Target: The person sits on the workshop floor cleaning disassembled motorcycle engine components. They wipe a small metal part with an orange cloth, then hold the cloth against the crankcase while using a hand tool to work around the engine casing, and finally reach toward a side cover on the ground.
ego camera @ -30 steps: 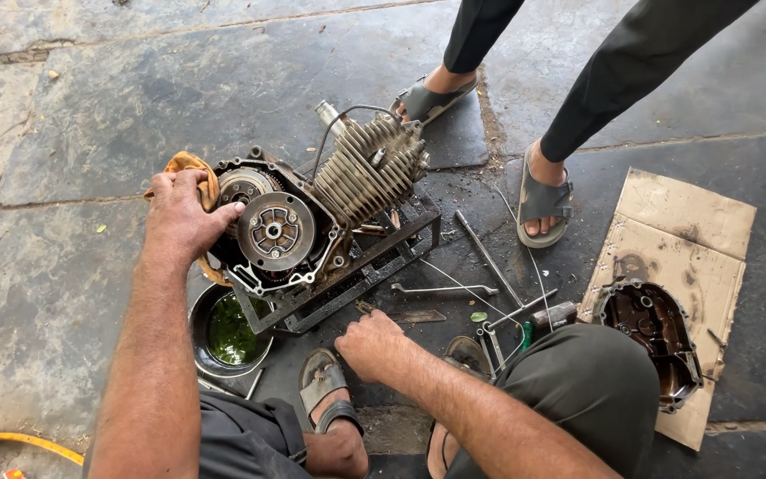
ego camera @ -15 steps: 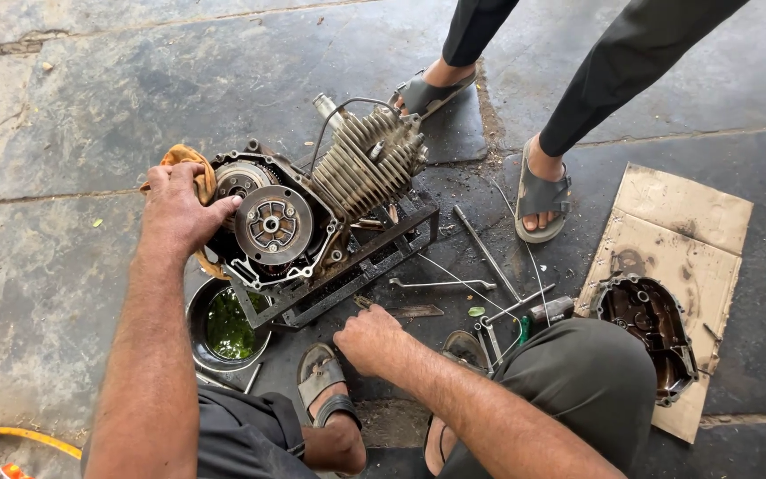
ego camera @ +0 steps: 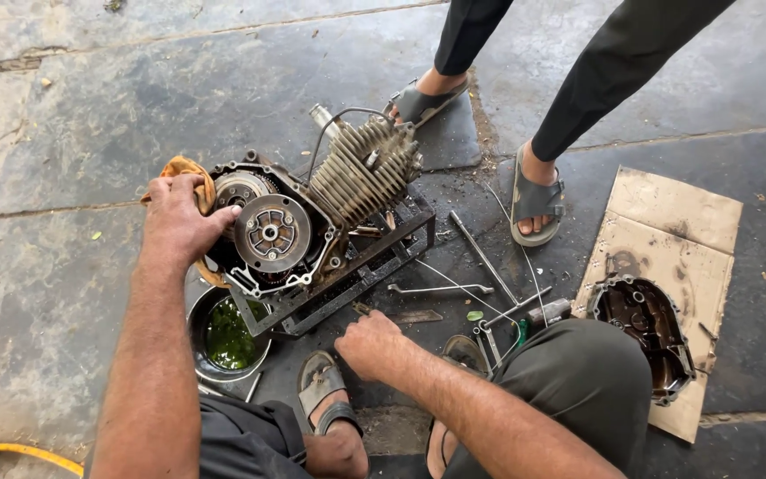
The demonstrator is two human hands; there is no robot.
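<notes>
Hands work at two different spots: the left hand (ego camera: 179,226) lies on the upper left edge of the engine (ego camera: 312,222), fingers curled over the case rim and an orange rag (ego camera: 190,170), thumb toward the round clutch (ego camera: 272,233). The right hand (ego camera: 370,344) is low on the floor (ego camera: 64,115) in front of the engine's stand (ego camera: 356,266), knuckles up and fingers folded under; I cannot tell whether it holds anything.

The engine sits ahead of the person, just left of centre, its open side facing up toward the camera. Its long axis runs from the case at lower left to the finned cylinder (ego camera: 365,173) at upper right. The left hand is on it; the right is near but apart, below its near edge.

A bowl (ego camera: 228,337) of green liquid stands under the case's near corner. Long tools (ego camera: 480,257) lie right of the stand, and a side cover (ego camera: 642,333) rests on cardboard (ego camera: 676,213) farther right. Another person's sandalled feet (ego camera: 534,200) stand beyond the engine.
</notes>
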